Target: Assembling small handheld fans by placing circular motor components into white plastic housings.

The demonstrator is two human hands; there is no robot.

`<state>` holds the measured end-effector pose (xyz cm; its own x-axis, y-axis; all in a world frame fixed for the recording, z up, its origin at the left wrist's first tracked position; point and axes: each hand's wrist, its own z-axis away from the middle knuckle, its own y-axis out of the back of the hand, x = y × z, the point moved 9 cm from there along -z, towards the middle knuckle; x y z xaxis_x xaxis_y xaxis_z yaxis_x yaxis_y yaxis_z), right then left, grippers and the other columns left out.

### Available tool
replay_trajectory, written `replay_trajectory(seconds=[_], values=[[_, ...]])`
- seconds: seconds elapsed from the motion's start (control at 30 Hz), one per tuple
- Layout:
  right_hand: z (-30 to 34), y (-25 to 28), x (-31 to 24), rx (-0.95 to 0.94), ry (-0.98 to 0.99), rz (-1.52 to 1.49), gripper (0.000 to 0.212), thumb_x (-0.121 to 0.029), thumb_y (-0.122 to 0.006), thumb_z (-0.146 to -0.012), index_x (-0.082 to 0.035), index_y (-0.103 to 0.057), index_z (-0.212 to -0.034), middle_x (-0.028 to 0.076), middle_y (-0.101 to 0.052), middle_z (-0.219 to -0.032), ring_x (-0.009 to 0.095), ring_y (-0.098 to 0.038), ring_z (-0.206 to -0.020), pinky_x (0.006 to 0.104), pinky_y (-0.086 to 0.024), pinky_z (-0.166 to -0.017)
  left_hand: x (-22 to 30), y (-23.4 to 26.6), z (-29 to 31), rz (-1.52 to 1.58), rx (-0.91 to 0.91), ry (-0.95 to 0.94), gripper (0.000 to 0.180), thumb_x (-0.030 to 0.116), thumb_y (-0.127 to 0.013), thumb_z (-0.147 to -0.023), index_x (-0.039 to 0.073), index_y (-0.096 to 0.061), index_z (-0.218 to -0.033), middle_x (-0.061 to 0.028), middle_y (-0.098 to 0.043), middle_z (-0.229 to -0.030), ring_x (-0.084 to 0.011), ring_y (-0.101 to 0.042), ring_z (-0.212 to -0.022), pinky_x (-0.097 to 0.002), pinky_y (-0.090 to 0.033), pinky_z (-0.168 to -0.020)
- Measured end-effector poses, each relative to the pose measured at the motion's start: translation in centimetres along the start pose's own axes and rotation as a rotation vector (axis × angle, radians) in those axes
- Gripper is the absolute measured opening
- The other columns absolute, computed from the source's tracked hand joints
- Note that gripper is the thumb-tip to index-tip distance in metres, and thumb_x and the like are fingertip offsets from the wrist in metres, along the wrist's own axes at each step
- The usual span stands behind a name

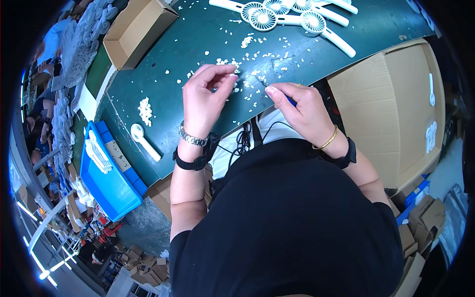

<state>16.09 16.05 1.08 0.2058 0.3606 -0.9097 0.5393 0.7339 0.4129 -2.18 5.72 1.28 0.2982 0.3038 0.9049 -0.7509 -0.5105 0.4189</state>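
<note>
My left hand is over the green table, thumb and forefinger pinched together. Tiny white bits lie around its fingertips, and whatever it may hold is too small to make out. My right hand is closed around a slim tool with a blue handle. The tool's thin dark tip points toward the left hand. Beneath and beyond both hands, small white plastic pieces are scattered and heaped. Several white handheld fans with round grilles lie at the far side of the table.
An open cardboard box stands at the far left. Below it is a blue tray with white parts inside. One white fan and a small white heap lie nearby. A large carton with several white parts sits at right.
</note>
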Motion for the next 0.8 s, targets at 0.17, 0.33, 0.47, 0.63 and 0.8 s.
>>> replay_trajectory(seconds=[0.17, 0.33, 0.47, 0.63, 0.8], values=[[0.1, -0.1, 0.9, 0.005, -0.067, -0.042, 0.030, -0.023, -0.067, -0.107, 0.005, -0.076, -0.113, 0.015, -0.073, -0.084, 0.021, -0.069, -0.073, 0.0320, -0.054, -0.072, 0.7, 0.3, -1.7, -0.366, 0.022, -0.118, 0.017, 0.007, -0.082, -0.092, 0.003, -0.081, -0.109, -0.0063, -0.075, -0.098, -0.0128, -0.072, -0.081, -0.0265, -0.058, -0.075], [0.1, 0.0, 1.0, 0.011, -0.078, -0.042, 0.031, -0.024, -0.067, -0.108, 0.006, -0.075, -0.112, 0.014, -0.073, -0.083, 0.020, -0.068, -0.074, 0.0319, -0.054, -0.072, 1.8, -1.0, -4.2, -0.403, 0.000, -0.218, 0.018, 0.008, -0.082, -0.091, 0.004, -0.081, -0.108, -0.0068, -0.074, -0.097, -0.0157, -0.073, -0.080, -0.0281, -0.058, -0.075], [0.1, 0.2, 0.8, 0.033, -0.057, -0.039, 0.031, -0.024, -0.067, -0.108, 0.006, -0.075, -0.112, 0.014, -0.072, -0.083, 0.020, -0.067, -0.074, 0.0319, -0.054, -0.073, 1.5, -2.4, -5.5, -0.403, -0.050, -0.267, 0.016, 0.009, -0.082, -0.091, 0.005, -0.081, -0.106, -0.0062, -0.073, -0.096, -0.0167, -0.073, -0.081, -0.0290, -0.058, -0.075], [0.2, 0.3, 1.1, 0.018, -0.091, -0.051, 0.032, -0.024, -0.067, -0.108, 0.006, -0.075, -0.112, 0.015, -0.073, -0.085, 0.020, -0.067, -0.075, 0.0322, -0.053, -0.074, 1.3, -3.7, -5.7, -0.420, -0.093, -0.338, 0.010, 0.010, -0.079, -0.088, 0.005, -0.080, -0.097, -0.0109, -0.071, -0.093, -0.0299, -0.071, -0.084, -0.0403, -0.057, -0.078], [0.0, 0.4, 1.2, 0.023, -0.078, -0.053, 0.032, -0.024, -0.066, -0.108, 0.006, -0.074, -0.113, 0.015, -0.073, -0.085, 0.020, -0.067, -0.075, 0.0324, -0.053, -0.074, 1.7, -3.3, -5.5, -0.513, -0.132, -0.310, 0.012, 0.012, -0.079, -0.088, 0.005, -0.079, -0.098, -0.0116, -0.071, -0.093, -0.0333, -0.069, -0.088, -0.0424, -0.056, -0.079]])
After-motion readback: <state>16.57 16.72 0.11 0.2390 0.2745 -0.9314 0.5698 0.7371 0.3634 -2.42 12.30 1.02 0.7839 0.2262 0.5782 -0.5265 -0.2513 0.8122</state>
